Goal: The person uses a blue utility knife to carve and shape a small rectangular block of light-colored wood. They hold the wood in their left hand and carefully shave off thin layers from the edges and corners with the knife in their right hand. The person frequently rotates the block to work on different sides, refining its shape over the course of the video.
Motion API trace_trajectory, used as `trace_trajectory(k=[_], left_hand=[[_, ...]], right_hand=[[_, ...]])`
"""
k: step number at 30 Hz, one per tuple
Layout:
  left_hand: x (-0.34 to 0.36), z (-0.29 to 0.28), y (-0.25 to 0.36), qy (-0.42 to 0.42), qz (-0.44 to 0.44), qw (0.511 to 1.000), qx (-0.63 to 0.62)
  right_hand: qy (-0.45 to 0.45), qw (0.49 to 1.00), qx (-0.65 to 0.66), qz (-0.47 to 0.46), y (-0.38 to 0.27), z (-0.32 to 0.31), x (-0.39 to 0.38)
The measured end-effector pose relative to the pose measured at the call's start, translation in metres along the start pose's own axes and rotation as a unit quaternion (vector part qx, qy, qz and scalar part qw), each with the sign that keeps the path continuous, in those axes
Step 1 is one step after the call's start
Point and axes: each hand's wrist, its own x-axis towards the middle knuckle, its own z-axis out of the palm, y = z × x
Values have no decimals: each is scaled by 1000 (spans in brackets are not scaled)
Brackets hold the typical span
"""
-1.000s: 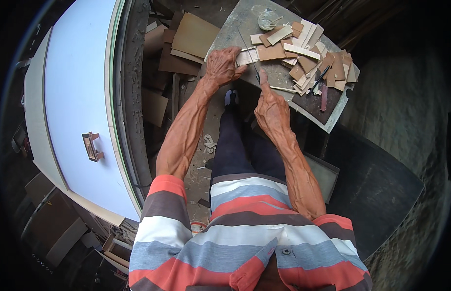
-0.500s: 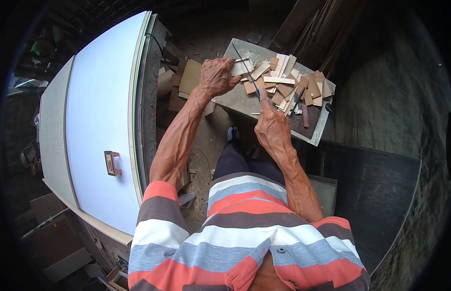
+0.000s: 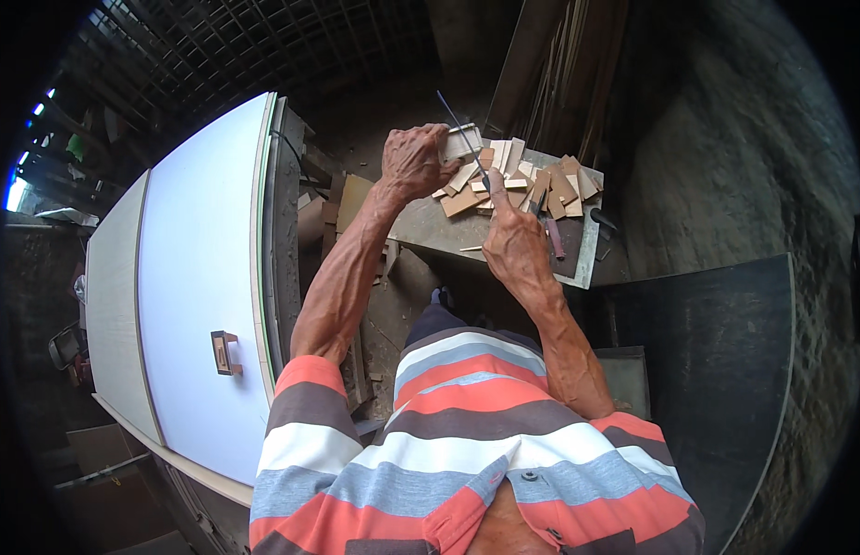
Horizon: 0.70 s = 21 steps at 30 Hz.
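Note:
My left hand [image 3: 414, 159] is closed on a small pale wooden piece [image 3: 464, 141], which looks like a little open frame or box. Its lower part is hidden by my fingers. In my right hand [image 3: 517, 236] is a long, thin, dark file-like tool [image 3: 456, 120], with the index finger stretched along its base. The tool's slim shaft points up and to the left, crossing the wooden piece; whether they touch I cannot tell. Both hands are above the near side of a small worktable [image 3: 439, 222]. A heap of small wood offcuts [image 3: 513, 176] covers much of its top.
At the left stands a large white panel [image 3: 203, 277] with a small brown bracket-like piece [image 3: 226, 353] on it. A reddish-handled tool [image 3: 555, 239] lies on the worktable's right part. Dark boards [image 3: 707, 370] are at the right, and long planks [image 3: 559, 74] lean behind.
The view has tilted upward, so more of the dark background shows. Both hands keep their grips, and the wooden piece shows more beside the left hand. The tool stays across it.

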Motion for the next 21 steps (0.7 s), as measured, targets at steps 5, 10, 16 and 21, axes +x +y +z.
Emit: trace_trajectory(k=[5, 10, 16, 21], left_hand=[[-3, 0, 1, 41, 28, 999, -13], [12, -19, 14, -14, -11, 1000, 25], [10, -18, 12, 23, 26, 999, -29], [19, -23, 11, 11, 15, 999, -46]], right_hand=[[-16, 1000, -16, 5, -5, -19, -3], [-24, 997, 7, 74, 5, -28, 11], [-45, 993, 94, 49, -6, -46, -10], [27, 998, 59, -13, 15, -33, -21]])
